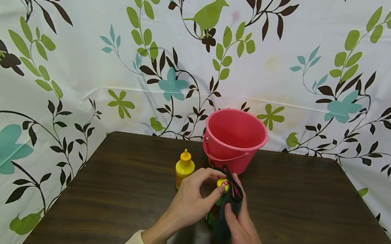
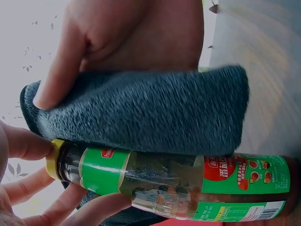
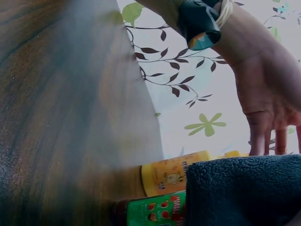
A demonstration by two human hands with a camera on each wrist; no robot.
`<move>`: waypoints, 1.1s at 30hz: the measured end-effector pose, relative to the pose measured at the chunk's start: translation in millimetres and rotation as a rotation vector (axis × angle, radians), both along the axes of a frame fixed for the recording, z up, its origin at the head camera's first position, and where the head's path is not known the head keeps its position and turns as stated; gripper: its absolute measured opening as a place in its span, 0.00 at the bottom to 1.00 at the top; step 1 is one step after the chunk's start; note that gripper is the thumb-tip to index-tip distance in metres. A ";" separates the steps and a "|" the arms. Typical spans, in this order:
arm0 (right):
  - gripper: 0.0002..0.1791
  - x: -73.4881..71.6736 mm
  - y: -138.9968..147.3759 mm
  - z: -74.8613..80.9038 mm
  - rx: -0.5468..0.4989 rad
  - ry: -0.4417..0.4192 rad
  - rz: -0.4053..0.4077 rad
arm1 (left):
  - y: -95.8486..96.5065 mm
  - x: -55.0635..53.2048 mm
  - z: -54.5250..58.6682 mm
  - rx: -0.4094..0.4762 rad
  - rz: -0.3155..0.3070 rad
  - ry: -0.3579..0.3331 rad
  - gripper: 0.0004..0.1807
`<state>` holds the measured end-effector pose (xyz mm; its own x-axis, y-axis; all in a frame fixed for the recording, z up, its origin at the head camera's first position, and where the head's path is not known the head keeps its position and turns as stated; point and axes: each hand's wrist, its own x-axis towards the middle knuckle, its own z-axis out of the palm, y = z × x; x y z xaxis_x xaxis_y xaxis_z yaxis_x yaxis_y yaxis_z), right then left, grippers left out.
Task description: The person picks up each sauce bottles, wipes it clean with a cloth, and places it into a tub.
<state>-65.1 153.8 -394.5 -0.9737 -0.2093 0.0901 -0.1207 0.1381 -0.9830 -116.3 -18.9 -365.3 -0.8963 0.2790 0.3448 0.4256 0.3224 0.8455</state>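
In front of the pink bucket (image 1: 235,165), the left hand (image 1: 192,194) pinches the sauce bottle (image 2: 164,183) by its cap; the right hand (image 1: 244,223) grips a folded cloth (image 2: 141,113) alongside. Wiping seems underway, calling next for steady bottle support.

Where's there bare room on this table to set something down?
Bare tabletop lies left of the yellow bottle and left hand, and right of the pink bucket and right hand. The middle is crowded by hands, dark cloth and green-labelled bottle.
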 end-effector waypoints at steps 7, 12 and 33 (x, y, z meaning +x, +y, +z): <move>0.35 -8.1 0.0 -10.3 -0.031 -0.071 0.033 | -0.3 -1.4 0.6 -0.010 -0.025 -0.027 0.14; 0.35 -9.9 4.6 -22.9 0.039 -0.114 0.024 | -0.3 -2.3 1.0 -0.001 -0.060 -0.046 0.14; 0.38 -21.7 37.9 -53.8 0.512 -0.150 0.127 | 1.0 -2.6 1.5 -0.024 -0.057 -0.028 0.12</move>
<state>-86.8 191.7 -448.4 -0.9322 -0.3071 -0.1917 -0.0317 0.5967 -0.8018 -118.9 -17.9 -363.9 -0.8879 0.3378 0.3124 0.4201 0.3183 0.8498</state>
